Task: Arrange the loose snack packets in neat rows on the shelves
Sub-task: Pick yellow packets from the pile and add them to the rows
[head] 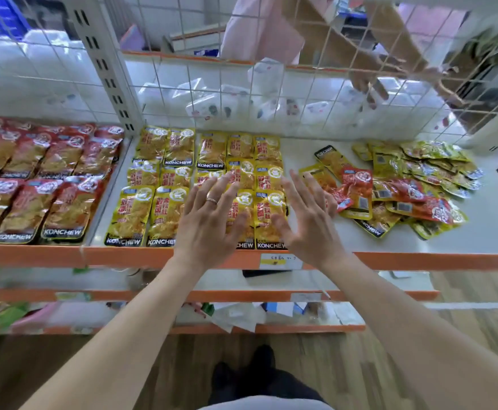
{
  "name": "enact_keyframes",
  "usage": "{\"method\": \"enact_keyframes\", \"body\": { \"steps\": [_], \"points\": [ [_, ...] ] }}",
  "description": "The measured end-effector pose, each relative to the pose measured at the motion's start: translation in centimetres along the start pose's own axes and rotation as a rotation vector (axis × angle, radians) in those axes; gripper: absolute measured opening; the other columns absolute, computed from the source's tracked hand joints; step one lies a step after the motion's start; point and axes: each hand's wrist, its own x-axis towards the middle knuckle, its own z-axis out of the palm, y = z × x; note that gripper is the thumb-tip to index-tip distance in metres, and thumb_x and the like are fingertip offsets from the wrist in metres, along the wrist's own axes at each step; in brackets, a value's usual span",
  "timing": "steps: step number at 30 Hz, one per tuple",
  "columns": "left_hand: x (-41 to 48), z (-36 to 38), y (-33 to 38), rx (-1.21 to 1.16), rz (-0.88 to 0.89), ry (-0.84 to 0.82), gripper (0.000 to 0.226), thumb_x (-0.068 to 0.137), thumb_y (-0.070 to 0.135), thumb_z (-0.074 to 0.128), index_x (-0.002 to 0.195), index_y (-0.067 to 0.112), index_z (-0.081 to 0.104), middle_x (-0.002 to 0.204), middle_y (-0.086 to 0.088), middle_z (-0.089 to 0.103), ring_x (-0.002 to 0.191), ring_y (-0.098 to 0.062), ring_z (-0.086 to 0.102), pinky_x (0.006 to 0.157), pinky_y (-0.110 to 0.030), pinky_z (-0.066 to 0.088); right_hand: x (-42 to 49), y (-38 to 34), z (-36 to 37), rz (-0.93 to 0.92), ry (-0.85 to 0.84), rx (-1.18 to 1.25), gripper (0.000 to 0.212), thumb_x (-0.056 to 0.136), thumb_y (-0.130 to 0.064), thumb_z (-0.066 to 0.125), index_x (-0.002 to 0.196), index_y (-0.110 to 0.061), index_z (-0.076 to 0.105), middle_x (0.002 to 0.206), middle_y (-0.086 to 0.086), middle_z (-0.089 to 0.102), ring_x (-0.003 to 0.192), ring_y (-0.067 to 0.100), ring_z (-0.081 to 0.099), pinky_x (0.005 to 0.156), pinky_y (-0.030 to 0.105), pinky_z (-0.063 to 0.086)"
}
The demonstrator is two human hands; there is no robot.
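Yellow snack packets (165,179) lie in neat rows on the white shelf (478,232). My left hand (209,217) hovers over the front of these rows with fingers spread and straight, holding nothing. My right hand (307,217) is beside it, fingers also spread, at the right edge of the rows. A loose heap of yellow and red packets (404,187) lies further right on the same shelf. Red packets (35,179) fill the shelf section to the left in rows.
A wire grid panel (271,93) backs the shelf; behind it another person's hands (369,81) reach among white packets. An orange rail (419,260) edges the shelf front. Lower shelves (242,294) hold assorted items. My feet stand on the wooden floor (94,365).
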Motion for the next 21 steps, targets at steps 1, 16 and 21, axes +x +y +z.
{"method": "enact_keyframes", "body": {
  "steps": [1,16,21],
  "points": [
    [-0.1,0.0,-0.1,0.001,0.017,0.013,0.060,0.100,0.054,0.030,0.148,0.020,0.045,0.159,0.001,0.036,0.149,-0.024,0.027,0.121,-0.051,0.021,-0.6,-0.1,-0.3,0.021,0.017,-0.009,0.069,0.092,-0.056,0.041,0.154,-0.026,0.031,0.165,-0.006,0.017,0.152,0.018,0.007,0.114,0.041,0.007],
    [1.8,-2.0,10.7,-0.076,0.293,-0.011,0.066,0.097,0.055,0.036,0.156,0.027,0.028,0.166,0.004,0.019,0.153,-0.025,0.009,0.124,-0.050,0.009,-6.5,3.3,-9.0,0.282,0.163,-0.076,0.072,0.091,-0.060,0.038,0.156,-0.031,0.024,0.166,-0.012,0.008,0.152,0.017,-0.006,0.116,0.052,-0.002],
    [2.6,-0.3,12.6,-0.042,0.314,-0.067,0.070,0.094,0.059,0.034,0.156,0.029,0.023,0.166,0.004,0.016,0.154,-0.024,0.006,0.124,-0.051,0.008,-8.0,6.1,-9.2,0.342,0.189,-0.077,0.072,0.087,-0.056,0.040,0.154,-0.030,0.030,0.164,-0.010,0.017,0.152,0.015,-0.001,0.116,0.052,0.006]
  ]
}}
